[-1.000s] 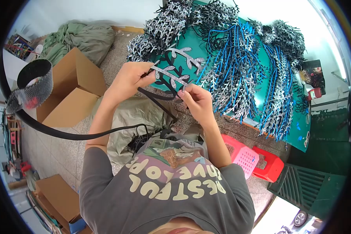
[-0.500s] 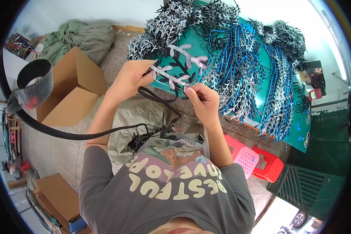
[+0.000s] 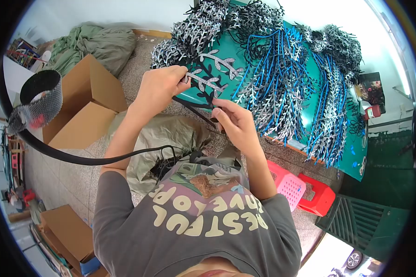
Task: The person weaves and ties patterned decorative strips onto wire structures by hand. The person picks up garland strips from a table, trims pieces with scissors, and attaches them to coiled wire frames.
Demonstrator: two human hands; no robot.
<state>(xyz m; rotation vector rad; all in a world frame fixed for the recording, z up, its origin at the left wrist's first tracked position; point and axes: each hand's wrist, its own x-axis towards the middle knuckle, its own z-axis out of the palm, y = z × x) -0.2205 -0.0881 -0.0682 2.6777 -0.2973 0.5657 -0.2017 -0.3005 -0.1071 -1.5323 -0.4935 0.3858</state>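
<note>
A black-and-silver leaf-shaped trim strip (image 3: 203, 82) is held up in front of my chest, its silver leaves facing me. My left hand (image 3: 161, 87) is closed around one end of it, fingers curled. Lower and to the right, my right hand (image 3: 234, 121) pinches a dark part of the strip between thumb and fingertips. A narrow black band hangs below my left hand and runs toward the right hand; where it joins the strip is unclear. Behind the hands, another silver leafy length (image 3: 222, 62) shows above the green table (image 3: 309, 108).
Bundles of leafy strips (image 3: 282, 92) with blue cords cover much of the table. An open cardboard box (image 3: 83, 106) stands at left, near green cloth (image 3: 97, 44). A black strap (image 3: 92, 160) crosses my left arm. Pink (image 3: 286, 182) and red stools (image 3: 316, 195) stand at right.
My right hand has moved slightly left and down, shifting its pinch from the silver leaves to the dark part. The black loop beneath has straightened. My left hand has turned a little, still gripping.
</note>
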